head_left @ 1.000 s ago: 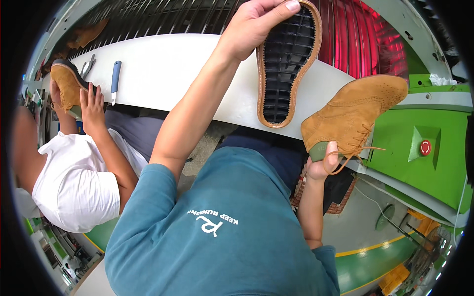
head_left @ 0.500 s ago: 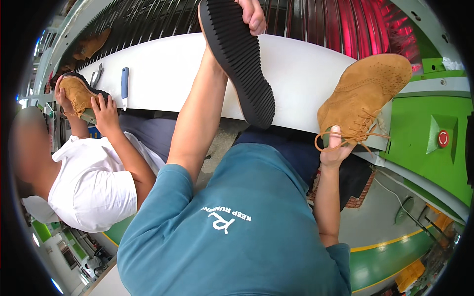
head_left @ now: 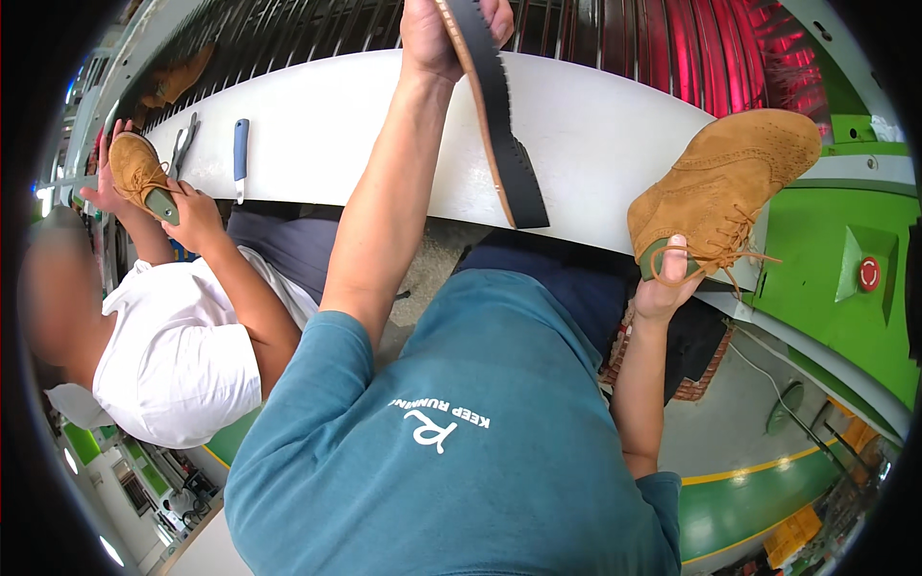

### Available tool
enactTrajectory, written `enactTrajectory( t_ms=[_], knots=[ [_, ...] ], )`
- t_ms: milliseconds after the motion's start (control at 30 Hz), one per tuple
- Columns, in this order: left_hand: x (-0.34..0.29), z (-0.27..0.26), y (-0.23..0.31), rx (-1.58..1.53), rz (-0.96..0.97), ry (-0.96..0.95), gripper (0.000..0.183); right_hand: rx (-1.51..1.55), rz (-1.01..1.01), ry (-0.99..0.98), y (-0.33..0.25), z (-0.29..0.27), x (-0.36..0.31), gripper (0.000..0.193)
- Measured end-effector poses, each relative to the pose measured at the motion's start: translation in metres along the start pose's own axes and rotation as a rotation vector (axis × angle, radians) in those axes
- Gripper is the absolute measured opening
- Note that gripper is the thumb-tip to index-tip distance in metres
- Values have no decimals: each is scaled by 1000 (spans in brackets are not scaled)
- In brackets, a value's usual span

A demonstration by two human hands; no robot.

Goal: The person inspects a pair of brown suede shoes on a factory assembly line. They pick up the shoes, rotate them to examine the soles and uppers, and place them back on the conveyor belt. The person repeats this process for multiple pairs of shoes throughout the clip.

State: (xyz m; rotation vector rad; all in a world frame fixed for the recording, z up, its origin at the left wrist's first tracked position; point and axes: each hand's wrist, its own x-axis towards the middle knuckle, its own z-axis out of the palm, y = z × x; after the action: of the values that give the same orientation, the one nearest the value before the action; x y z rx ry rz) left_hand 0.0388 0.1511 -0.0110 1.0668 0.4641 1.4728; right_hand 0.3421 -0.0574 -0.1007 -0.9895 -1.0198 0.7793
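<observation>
My left hand point(head_left: 430, 46) is closed around a black ridged shoe sole point(head_left: 501, 154) at the top middle. The sole stands nearly edge-on, its tan sidewall toward the left and its lower end above the table's near edge. On the right, my right hand point(head_left: 667, 285) grips a tan suede lace-up shoe upper point(head_left: 706, 187) at its heel opening. Thumb and laces are on the near side, while the other fingers are mostly hidden. The upper's toe points up and right, and something green shows inside its heel. Sole and upper are apart.
A white table point(head_left: 331, 125) runs before me, with a blue-handled knife point(head_left: 241, 154) and dark pliers point(head_left: 182, 146) on it. At left a co-worker point(head_left: 182, 346) holds another tan shoe upper point(head_left: 136, 168). Rollers point(head_left: 595, 38) lie beyond; a green machine point(head_left: 816, 259) with a red button stands right.
The sole has turned from showing its ridged bottom to nearly edge-on. My right hand and the upper have shifted slightly right. The co-worker's shoe has turned, and their far hand is now off it.
</observation>
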Motion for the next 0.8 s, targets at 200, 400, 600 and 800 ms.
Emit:
enactTrajectory(
  t_ms=[200,400,600,800],
  knots=[
    [0,-9,-2,-42,-26,-22,96,20,39,-24,-3,1,3,67],
    [0,15,16,309,-82,165,97,-4,37,20,-2,3,3,65],
    [16,19,29,889,-103,83,41,-31,41,5,-10,9,6,61],
    [28,15,18,923,-401,150,39,11,71,-10,-12,8,9,57]
  ],
)
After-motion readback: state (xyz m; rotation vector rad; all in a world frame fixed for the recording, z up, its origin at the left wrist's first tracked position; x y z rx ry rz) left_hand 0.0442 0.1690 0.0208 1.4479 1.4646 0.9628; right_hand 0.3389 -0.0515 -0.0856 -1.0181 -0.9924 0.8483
